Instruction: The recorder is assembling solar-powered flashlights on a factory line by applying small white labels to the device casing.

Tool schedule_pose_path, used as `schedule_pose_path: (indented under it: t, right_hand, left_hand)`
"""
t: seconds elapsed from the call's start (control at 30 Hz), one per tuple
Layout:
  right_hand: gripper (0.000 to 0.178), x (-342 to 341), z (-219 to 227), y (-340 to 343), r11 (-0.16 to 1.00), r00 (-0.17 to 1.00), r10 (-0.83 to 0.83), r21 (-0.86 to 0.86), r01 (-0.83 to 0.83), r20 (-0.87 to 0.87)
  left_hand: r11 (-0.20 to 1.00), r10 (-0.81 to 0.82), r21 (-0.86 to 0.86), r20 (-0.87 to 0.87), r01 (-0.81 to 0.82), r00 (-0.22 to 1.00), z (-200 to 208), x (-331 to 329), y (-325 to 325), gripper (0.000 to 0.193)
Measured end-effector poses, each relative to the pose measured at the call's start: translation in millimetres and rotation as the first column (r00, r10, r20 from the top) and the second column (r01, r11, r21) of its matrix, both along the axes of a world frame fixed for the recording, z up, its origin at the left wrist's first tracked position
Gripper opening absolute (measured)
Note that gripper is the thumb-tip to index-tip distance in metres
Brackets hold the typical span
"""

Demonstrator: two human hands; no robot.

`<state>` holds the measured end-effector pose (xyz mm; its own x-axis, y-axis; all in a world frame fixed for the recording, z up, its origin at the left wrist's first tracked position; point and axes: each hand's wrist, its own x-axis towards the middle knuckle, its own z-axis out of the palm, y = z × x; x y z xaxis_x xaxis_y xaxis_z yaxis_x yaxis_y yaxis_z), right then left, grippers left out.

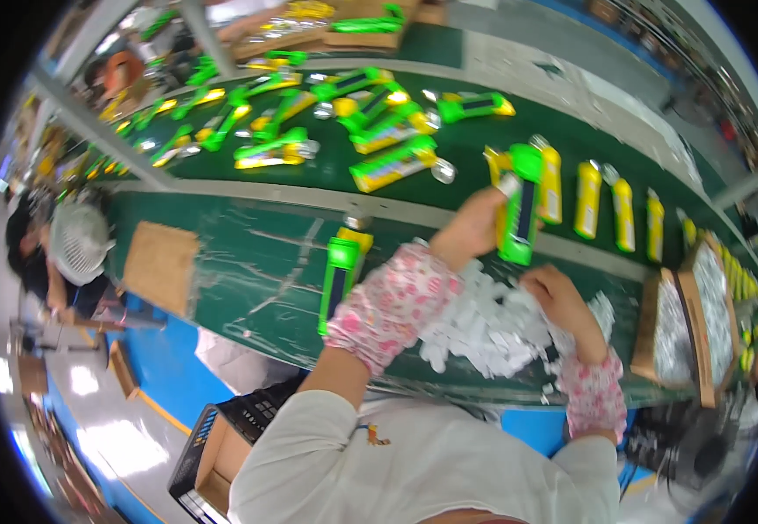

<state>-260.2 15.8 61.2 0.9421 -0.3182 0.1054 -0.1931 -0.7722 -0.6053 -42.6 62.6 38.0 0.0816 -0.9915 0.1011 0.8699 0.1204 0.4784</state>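
My left hand is closed around a green device with a long dark panel, held upright over the near edge of the green belt. It looks like a flashlight. Close below it, my right hand hovers at a heap of small white slips, its fingers curled together; whatever they may hold is too small to make out. Another green-and-yellow device lies on the bench beside my left forearm, partly covered by my patterned sleeve.
Many similar devices lie across the belt, with several yellow ones in a row to the right. Cardboard boxes with silvery lining stand at the bench's right end. A brown cardboard sheet lies at the left.
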Motion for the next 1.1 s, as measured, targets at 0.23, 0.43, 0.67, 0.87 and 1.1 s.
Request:
schedule_pose_path:
  t: [0.23, 0.43, 0.67, 0.87, 1.1]
  right_hand:
    - [0.011, 22, 31, -16, 0.821, 0.991, -0.075, 0.571, -0.004, 0.113]
    - [0.027, 30, 73, -31, 0.791, 0.897, -0.191, 0.604, -0.101, 0.399]
    - [0.018, 75, 120, -9, 0.997, 0.928, -0.031, 0.082, 0.001, 0.372]
    - [0.018, 81, 136, -11, 0.998, 0.972, 0.042, -0.057, -0.030, 0.229]
    - [0.065, 68, 115, 9, 0.816, 0.862, -0.023, -0.488, 0.309, 0.506]
  left_hand:
    - [0.996, 0.092, 0.001, 0.003, -0.092, 0.996, 6, 20, 12, 0.041]
    - [0.998, 0.051, -0.040, 0.098, -0.047, 0.994, 21, -9, 20, 0.046]
    - [0.964, -0.033, -0.261, 0.100, 0.058, 0.994, 31, -21, 27, 0.048]
    - [0.977, 0.033, -0.215, 0.200, 0.011, 0.979, 32, -10, 30, 0.044]
    - [0.982, 0.134, -0.141, 0.083, -0.121, 0.988, 36, -8, 31, 0.037]
